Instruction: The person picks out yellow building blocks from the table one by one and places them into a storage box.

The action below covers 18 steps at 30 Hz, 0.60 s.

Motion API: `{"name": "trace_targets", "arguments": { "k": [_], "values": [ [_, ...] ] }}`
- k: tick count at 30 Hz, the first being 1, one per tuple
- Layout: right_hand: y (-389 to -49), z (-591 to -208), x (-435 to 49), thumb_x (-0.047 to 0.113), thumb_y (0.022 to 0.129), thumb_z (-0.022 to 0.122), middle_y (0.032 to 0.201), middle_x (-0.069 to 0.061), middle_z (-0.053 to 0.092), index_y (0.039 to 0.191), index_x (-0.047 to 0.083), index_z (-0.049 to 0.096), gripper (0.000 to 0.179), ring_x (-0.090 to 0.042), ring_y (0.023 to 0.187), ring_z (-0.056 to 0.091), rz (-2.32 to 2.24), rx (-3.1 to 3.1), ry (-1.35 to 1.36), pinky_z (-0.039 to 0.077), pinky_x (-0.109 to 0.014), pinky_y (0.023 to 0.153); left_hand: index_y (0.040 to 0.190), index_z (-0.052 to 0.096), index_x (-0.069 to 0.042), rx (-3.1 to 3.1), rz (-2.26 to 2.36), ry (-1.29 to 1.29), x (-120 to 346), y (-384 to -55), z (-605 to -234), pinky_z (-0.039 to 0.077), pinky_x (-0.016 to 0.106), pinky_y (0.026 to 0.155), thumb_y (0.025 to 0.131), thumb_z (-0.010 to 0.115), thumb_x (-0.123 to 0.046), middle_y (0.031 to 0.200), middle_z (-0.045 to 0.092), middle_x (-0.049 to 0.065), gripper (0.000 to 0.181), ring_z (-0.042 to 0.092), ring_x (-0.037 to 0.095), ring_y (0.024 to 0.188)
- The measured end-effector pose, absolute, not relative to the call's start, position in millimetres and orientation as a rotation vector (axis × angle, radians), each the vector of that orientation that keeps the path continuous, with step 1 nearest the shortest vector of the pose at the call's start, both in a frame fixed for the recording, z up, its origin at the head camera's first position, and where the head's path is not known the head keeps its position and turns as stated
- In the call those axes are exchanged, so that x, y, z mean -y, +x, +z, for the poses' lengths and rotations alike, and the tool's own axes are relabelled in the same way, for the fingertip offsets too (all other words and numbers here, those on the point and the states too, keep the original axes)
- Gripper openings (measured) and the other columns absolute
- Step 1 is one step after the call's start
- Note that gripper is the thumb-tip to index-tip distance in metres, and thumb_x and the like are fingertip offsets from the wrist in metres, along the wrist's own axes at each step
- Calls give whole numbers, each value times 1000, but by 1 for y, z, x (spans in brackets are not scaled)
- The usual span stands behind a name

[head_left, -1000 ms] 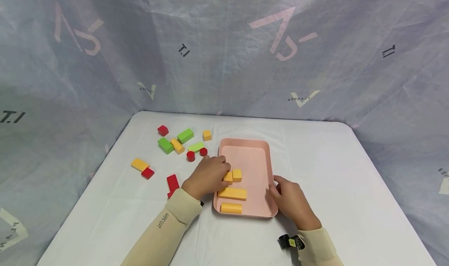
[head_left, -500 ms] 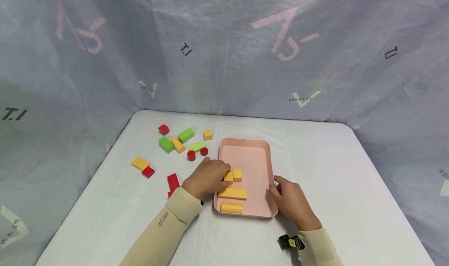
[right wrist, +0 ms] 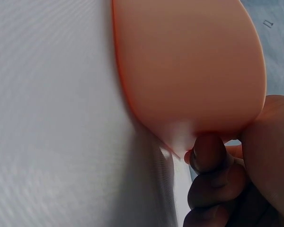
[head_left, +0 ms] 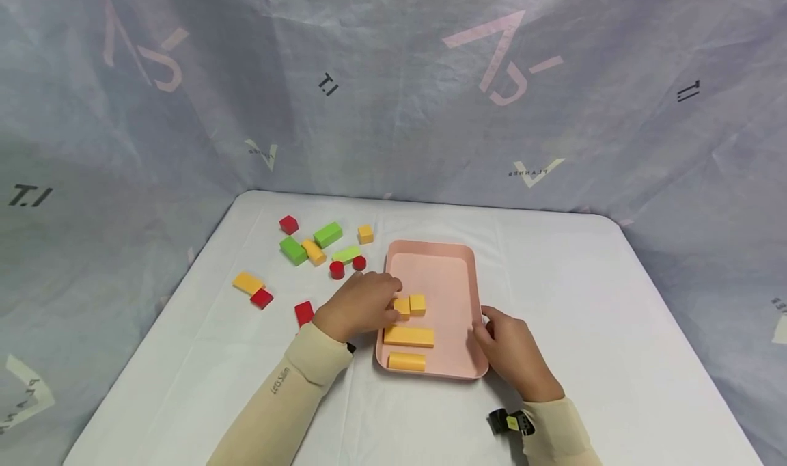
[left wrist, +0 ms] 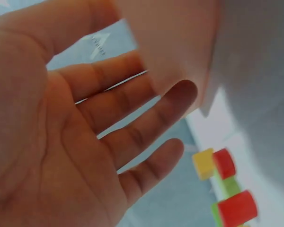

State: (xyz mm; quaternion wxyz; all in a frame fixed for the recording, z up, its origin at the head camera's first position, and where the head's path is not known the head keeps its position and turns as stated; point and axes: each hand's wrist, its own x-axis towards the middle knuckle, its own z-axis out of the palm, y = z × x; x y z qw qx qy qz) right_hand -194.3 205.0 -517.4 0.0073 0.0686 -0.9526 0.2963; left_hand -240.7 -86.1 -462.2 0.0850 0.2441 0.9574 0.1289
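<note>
In the head view, a pink tray (head_left: 433,247) holds two yellow cubes (head_left: 417,305) side by side, a long yellow block (head_left: 408,337) below them and a yellow cylinder (head_left: 407,362) nearest me. My left hand (head_left: 358,306) reaches over the tray's left wall, thumb and index finger parted close to the left-hand cube (head_left: 402,308). The left wrist view shows the other fingers stretched out, their tips partly hidden behind the tray wall. My right hand (head_left: 512,351) grips the tray's right wall, thumb on one side and curled fingers on the other in the right wrist view.
Left of the tray lie green blocks (head_left: 328,234), red cylinders (head_left: 337,270), a red cube (head_left: 289,225), a yellow cube (head_left: 365,234) and another yellow cylinder (head_left: 313,252). A flat yellow block (head_left: 248,283) and flat red pieces (head_left: 304,313) lie nearer. Grey cloth (head_left: 393,111) hangs behind the white table (head_left: 565,275).
My left hand has drawn back slightly to the left, while the cube beside its fingertips stays put in the tray. The right hand keeps its hold on the wall.
</note>
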Motion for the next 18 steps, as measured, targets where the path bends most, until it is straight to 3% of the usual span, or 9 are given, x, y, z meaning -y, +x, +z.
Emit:
{"name": "trace_targets", "arguments": {
  "k": [6,18],
  "values": [
    [-195,-520,-203,22,102,60,56,5,45,108,15,70,14,-9,46,39,933,2996,199,32,-25,45,130,68,-14,-2908,404,693,100,-237,-449,49,43,101,93,74,-34,122,66,-1,43,61,15,100],
    [-194,-517,-206,24,102,59,55,5,45,115,14,69,20,-9,45,39,956,2999,210,34,-25,45,126,70,-14,-3030,317,641,144,-236,-423,50,48,101,92,77,-36,122,67,4,41,63,24,112]
  ]
}}
